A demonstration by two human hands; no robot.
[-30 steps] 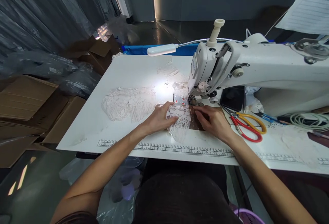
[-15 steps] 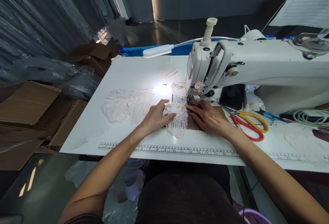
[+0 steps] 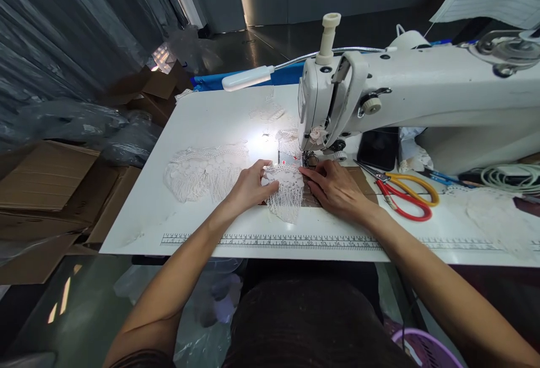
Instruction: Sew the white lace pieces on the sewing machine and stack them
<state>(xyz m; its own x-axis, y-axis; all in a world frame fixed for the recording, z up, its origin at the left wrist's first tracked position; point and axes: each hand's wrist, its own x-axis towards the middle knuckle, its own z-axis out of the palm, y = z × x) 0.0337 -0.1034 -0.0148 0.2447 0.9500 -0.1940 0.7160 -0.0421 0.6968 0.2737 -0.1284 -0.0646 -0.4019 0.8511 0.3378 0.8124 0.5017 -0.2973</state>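
Note:
A white fringed lace piece (image 3: 287, 191) lies flat beside the needle area of the white sewing machine (image 3: 400, 95). With thumb and fingers on its left side, my left hand (image 3: 252, 187) grips the lace. My right hand (image 3: 335, 187) rests on the brown plate (image 3: 358, 179) right of the lace, its index fingertip touching the lace's upper right edge close to the presser foot (image 3: 307, 158). Its other fingers are bent, and the palm side is hidden. Another fringed lace piece (image 3: 202, 171) lies to the left.
Red-and-yellow scissors (image 3: 405, 191) lie right of my right hand, near a dark phone-like object (image 3: 378, 148). A lit lamp (image 3: 248, 78) hangs over the table. A ruler strip (image 3: 270, 242) runs along the front edge. Cardboard boxes (image 3: 50, 182) stand at the left.
The view has shifted slightly, so the machine and table sit a little further left and higher. Both hands keep nearly the same place on the lace.

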